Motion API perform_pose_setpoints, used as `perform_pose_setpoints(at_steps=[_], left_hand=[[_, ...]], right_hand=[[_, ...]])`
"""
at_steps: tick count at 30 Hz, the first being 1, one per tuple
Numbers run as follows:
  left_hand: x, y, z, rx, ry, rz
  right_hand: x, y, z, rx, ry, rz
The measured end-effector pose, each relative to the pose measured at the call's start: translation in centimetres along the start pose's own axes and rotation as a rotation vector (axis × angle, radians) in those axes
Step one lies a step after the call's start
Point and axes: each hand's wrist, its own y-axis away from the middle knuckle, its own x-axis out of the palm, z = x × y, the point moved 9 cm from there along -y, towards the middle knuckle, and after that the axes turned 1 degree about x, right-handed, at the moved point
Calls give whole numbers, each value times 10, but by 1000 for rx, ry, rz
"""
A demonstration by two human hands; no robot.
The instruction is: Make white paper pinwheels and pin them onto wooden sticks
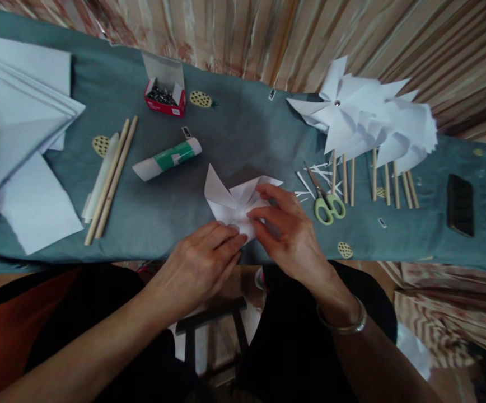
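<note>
A white paper pinwheel (222,196) lies near the table's front edge, its blades folded in toward the middle. My left hand (205,257) grips its lower left edge, the fingers closed over the paper. My right hand (287,226) has its fingers bent onto the centre and the right blade, pinching the paper there. The lower part of the pinwheel is hidden behind my fingers. To the right of my right hand lie green-handled scissors (329,207) among thin paper strips (305,184). Up and to the left is a green and white glue stick (171,158).
A red box (165,101) of metal pins stands open at the back. Wooden sticks (112,182) and white paper sheets (37,196) lie left. Finished pinwheels (364,112) on sticks are piled at the back right, with a dark phone (460,205) beyond them. Curtains (234,33) hang behind.
</note>
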Motion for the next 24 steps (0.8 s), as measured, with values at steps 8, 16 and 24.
perform_pose_setpoints(at_steps=[8, 16, 24], left_hand=[[-1, -1, 0, -2, 5, -9], [-1, -1, 0, -6, -1, -4], [0, -2, 1, -17, 2, 5]], right_hand=[[3, 2, 3, -20, 15, 45], [4, 1, 5, -44, 46, 31], [8, 2, 6, -76, 127, 49]])
